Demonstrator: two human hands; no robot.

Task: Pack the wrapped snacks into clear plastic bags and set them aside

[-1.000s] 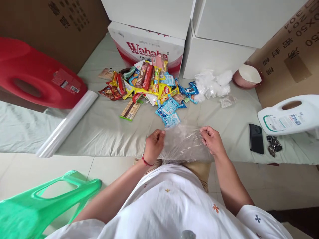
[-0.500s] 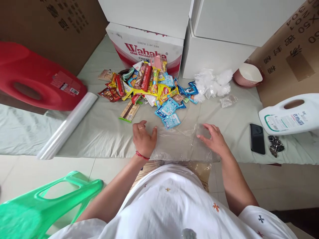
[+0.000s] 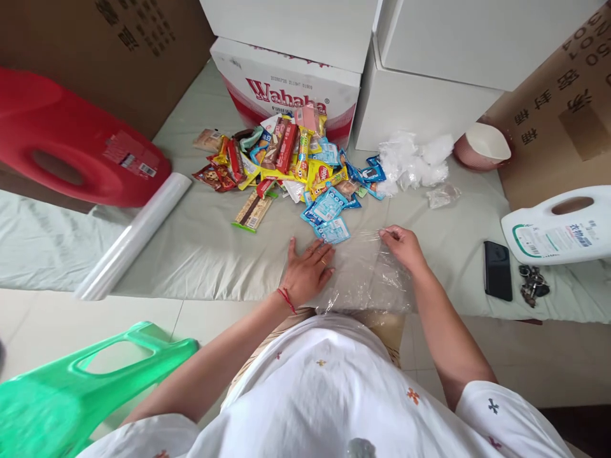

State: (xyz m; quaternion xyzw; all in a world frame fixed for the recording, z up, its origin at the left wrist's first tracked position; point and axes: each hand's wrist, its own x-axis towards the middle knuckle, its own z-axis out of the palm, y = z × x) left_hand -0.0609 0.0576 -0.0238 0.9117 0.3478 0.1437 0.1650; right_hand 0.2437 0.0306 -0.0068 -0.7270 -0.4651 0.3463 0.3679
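A sheet of clear plastic film (image 3: pixel 356 273) lies on the cloth-covered table in front of me, its near end hanging over the edge toward my lap. My left hand (image 3: pixel 308 272) rests flat on the film's left part, fingers spread, just below the blue snack packets (image 3: pixel 333 230). Pinched between the thumb and fingers of my right hand (image 3: pixel 401 245) is the film's far right corner. Beyond my hands is a heap of wrapped snacks (image 3: pixel 286 159), with a green-edged snack bar (image 3: pixel 254 211) at its near left.
At left lie a roll of clear film (image 3: pixel 136 235) and a red jug (image 3: pixel 90 146). Crumpled clear plastic (image 3: pixel 413 162), a pink bowl (image 3: pixel 482 147), a white jug (image 3: pixel 558 226), a phone (image 3: pixel 498 270) and keys (image 3: pixel 532 283) are at right. Boxes (image 3: pixel 291 89) stand behind; a green stool (image 3: pixel 95 388) is below.
My left hand has moved right and flattened onto the film. My right hand has closed from open fingers to a pinch on the film's corner. The view has shifted slightly.
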